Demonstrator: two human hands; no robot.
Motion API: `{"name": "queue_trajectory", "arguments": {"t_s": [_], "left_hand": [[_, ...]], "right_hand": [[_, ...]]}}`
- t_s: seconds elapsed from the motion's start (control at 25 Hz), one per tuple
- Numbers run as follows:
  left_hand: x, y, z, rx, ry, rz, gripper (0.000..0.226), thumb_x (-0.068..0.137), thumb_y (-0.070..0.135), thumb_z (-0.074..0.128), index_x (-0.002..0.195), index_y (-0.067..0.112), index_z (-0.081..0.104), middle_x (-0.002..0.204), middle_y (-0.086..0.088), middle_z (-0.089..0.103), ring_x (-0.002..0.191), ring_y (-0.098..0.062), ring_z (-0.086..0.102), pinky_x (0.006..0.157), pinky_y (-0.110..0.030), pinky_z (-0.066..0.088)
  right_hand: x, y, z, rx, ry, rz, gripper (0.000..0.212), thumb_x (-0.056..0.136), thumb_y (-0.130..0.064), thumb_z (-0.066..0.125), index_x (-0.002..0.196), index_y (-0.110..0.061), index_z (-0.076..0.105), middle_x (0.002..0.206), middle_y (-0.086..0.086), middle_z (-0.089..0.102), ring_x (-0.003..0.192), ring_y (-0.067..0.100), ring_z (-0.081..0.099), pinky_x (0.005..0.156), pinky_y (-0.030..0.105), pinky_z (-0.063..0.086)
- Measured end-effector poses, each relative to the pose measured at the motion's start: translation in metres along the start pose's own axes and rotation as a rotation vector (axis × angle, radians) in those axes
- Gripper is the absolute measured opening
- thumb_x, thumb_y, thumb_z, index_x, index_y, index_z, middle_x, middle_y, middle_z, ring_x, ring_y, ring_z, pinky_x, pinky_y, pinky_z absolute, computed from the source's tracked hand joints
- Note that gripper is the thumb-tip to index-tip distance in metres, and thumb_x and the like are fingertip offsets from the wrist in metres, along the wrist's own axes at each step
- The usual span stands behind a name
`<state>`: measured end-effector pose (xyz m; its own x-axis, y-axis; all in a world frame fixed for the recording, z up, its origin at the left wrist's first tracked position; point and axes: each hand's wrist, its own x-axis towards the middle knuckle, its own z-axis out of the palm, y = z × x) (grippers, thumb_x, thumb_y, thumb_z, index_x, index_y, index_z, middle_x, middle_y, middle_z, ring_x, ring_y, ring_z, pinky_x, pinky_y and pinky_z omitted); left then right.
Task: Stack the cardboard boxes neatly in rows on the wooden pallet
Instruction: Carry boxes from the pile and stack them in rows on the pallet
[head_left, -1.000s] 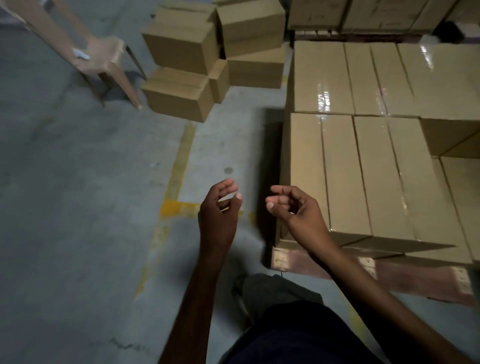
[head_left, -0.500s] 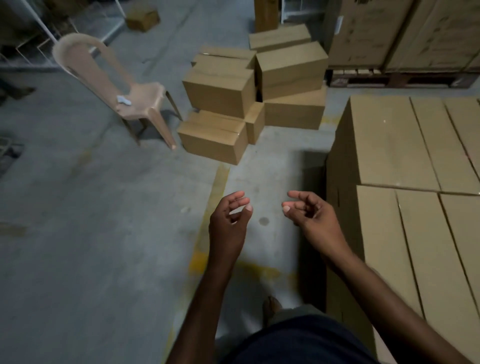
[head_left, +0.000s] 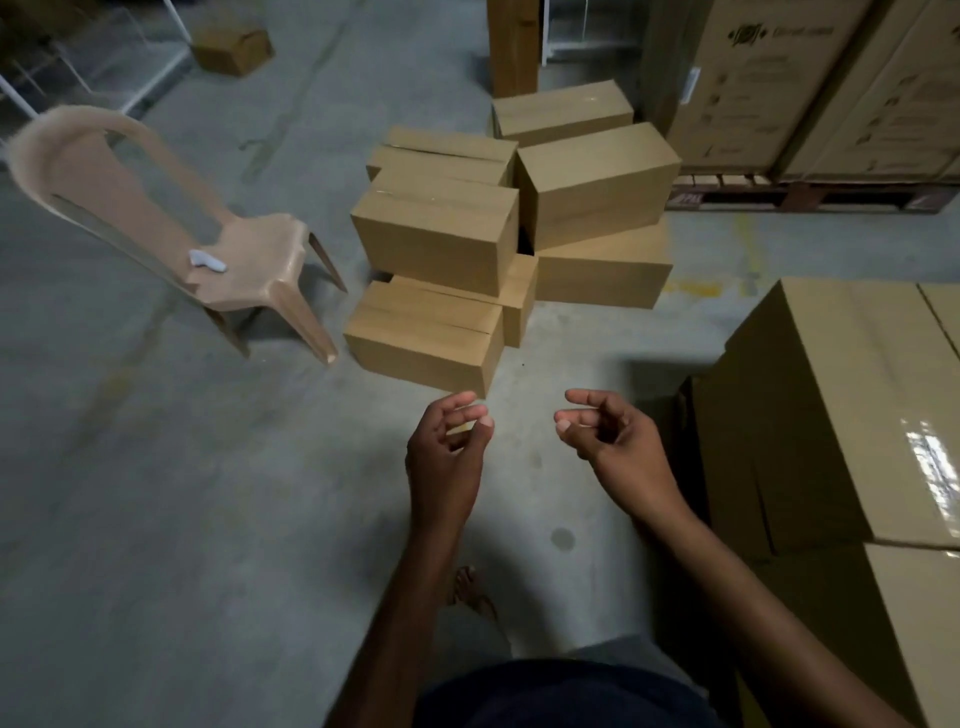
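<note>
- cardboard boxes (head_left: 857, 415) stacked at our right are close; left hand (head_left: 447, 457) and right hand (head_left: 618, 447) hang empty, fingers (head_left: 587, 399) loosely curled.
- we should grasp the nearest loose box (head_left: 421, 343) on the floor (head_left: 208, 519) ahead by both ends.
- we leave the pile (head_left: 592, 182) behind it undisturbed.

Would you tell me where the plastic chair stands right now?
In the head view the plastic chair stands at upper left, just left of the loose pile of cardboard boxes, with a small white object on its seat.
</note>
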<state>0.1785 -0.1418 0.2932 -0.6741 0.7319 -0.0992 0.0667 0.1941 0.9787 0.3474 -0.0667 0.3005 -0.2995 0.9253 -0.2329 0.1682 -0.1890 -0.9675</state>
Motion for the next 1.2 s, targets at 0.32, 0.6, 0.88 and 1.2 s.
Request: {"name": "queue_trajectory", "arguments": {"t_s": [0.32, 0.6, 0.88, 1.2], "left_hand": [[0.229, -0.01, -0.019, -0.054, -0.034, -0.118, 0.027, 0.093, 0.008, 0.072, 0.111, 0.028, 0.068, 0.106, 0.006, 0.074, 0.098, -0.004, 0.071, 0.08, -0.019, 0.057], [0.41, -0.137, 0.014, -0.004, 0.052, -0.417, 0.02, 0.093, 0.012, 0.073, 0.103, 0.028, 0.07, 0.106, -0.003, 0.076, 0.101, -0.024, 0.073, 0.096, -0.05, 0.058], [0.574, -0.323, 0.063, 0.11, 0.049, -0.589, 0.03, 0.089, 0.001, 0.07, 0.092, 0.03, 0.063, 0.096, 0.0, 0.071, 0.103, -0.029, 0.071, 0.086, -0.028, 0.054], [0.677, -0.498, 0.126, 0.531, -0.041, -0.554, 0.073, 0.096, 0.018, 0.066, 0.159, 0.021, 0.031, 0.169, -0.008, 0.011, 0.153, -0.026, 0.019, 0.113, -0.042, 0.03]], "right_hand": [[0.201, -0.043, 0.099, -0.113, -0.011, 0.062, 0.029, 0.095, -0.013, 0.072, 0.122, -0.022, 0.068, 0.099, 0.0, 0.076, 0.094, 0.005, 0.072, 0.075, 0.012, 0.054], [0.437, 0.045, 0.166, -0.38, -0.087, 0.202, 0.023, 0.098, -0.027, 0.069, 0.122, -0.026, 0.067, 0.099, -0.008, 0.073, 0.095, 0.009, 0.07, 0.087, 0.035, 0.06], [0.636, 0.195, 0.241, -0.744, -0.209, 0.224, 0.03, 0.1, -0.03, 0.062, 0.129, -0.021, 0.064, 0.118, -0.001, 0.071, 0.101, 0.013, 0.065, 0.086, 0.031, 0.051], [0.771, 0.379, 0.296, -1.216, -0.482, 0.132, 0.068, 0.106, -0.029, 0.049, 0.164, -0.022, 0.015, 0.171, 0.006, 0.013, 0.155, 0.034, 0.015, 0.12, 0.056, 0.03]]}}
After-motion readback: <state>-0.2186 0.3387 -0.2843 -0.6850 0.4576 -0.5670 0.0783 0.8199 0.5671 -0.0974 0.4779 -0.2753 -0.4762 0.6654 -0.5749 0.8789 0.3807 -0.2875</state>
